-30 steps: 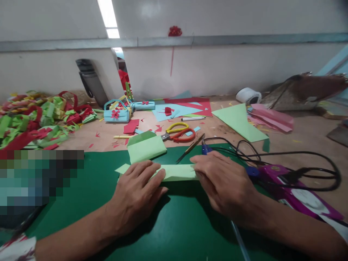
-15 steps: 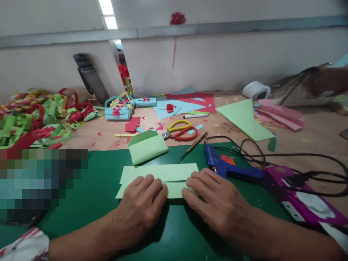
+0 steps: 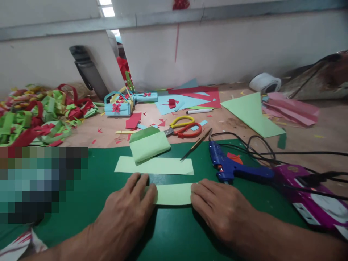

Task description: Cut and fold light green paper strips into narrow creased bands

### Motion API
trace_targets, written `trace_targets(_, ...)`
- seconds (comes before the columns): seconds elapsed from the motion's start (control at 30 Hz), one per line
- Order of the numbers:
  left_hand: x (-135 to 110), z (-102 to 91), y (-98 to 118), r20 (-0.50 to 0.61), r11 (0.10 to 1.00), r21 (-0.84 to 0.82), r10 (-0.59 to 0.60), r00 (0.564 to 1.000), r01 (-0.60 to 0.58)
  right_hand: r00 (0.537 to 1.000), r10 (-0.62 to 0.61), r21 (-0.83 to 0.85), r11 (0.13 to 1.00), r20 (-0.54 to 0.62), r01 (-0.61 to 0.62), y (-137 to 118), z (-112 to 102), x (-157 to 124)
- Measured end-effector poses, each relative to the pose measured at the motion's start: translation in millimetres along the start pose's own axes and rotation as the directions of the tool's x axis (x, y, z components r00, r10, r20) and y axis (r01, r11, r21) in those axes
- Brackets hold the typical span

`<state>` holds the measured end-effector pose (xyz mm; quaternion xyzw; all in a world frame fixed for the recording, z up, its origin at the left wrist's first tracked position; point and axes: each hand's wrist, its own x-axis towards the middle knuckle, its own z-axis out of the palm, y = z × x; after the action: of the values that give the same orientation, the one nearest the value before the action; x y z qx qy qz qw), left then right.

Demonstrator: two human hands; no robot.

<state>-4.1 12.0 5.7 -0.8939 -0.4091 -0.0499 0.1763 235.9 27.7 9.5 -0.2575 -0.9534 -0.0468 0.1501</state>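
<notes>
A light green paper strip [image 3: 174, 194] stretches between my hands above the green mat [image 3: 174, 235]. My left hand [image 3: 130, 206] is closed on its left end, fingers bent over the paper. At the right end, my right hand [image 3: 220, 206] pinches the strip between thumb and fingers. A second pale green paper strip [image 3: 154, 166] lies flat just beyond. Partly over that one rests a folded light green paper pouch [image 3: 149, 145] with its flap up. A blue glue gun [image 3: 239, 168] lies to the right of my right hand.
Scissors [image 3: 187, 127] with yellow and red handles and a pointed craft tool [image 3: 197, 144] lie behind the strips. A purple power strip [image 3: 307, 195] with black cables is at right. Blue paper bags [image 3: 118, 108], coloured scraps and a dark bottle [image 3: 89, 74] stand farther back.
The two strips, overlapping before, are now apart. My hands have drawn one strip nearer and spread wider along it, while the other lies farther away by the pouch. The view has shifted slightly.
</notes>
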Motion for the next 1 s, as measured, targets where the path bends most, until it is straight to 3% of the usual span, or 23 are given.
trace_targets(0.1,-1,4.7,-6,-0.017,0.999,0.034,-0.04,0.999,0.04,0.997,-0.022,-0.019,1.0,-0.068,0.021,1,0,3)
trace_targets(0.27,-1,-2.2,3,-0.16,0.972,-0.182,0.121,0.98,-0.15,1.0,-0.009,0.047,0.999,-0.013,0.01,1,2,1)
trace_targets(0.4,0,-8.4,11,-0.107,0.95,-0.253,0.159,0.981,-0.182,0.999,0.052,0.117,0.992,0.012,-0.053,0,4,0)
trace_targets(0.6,3,-8.2,12,-0.008,0.941,-0.336,0.033,0.999,-0.034,0.98,0.173,0.204,0.961,0.093,-0.189,1,1,6)
trace_targets(0.8,10,-8.6,2,0.222,0.874,-0.444,-0.107,0.969,0.198,0.874,0.35,0.284,0.847,0.337,-0.449,5,-5,10)
trace_targets(0.9,9,-8.9,-4,0.282,0.866,-0.436,-0.125,0.951,0.244,0.845,0.379,0.301,0.813,0.376,-0.499,6,-7,12)
trace_targets(1.0,6,-6.0,-8,0.274,0.806,-0.53,-0.134,0.952,0.265,0.847,0.386,0.303,0.811,0.366,-0.501,6,-5,14)
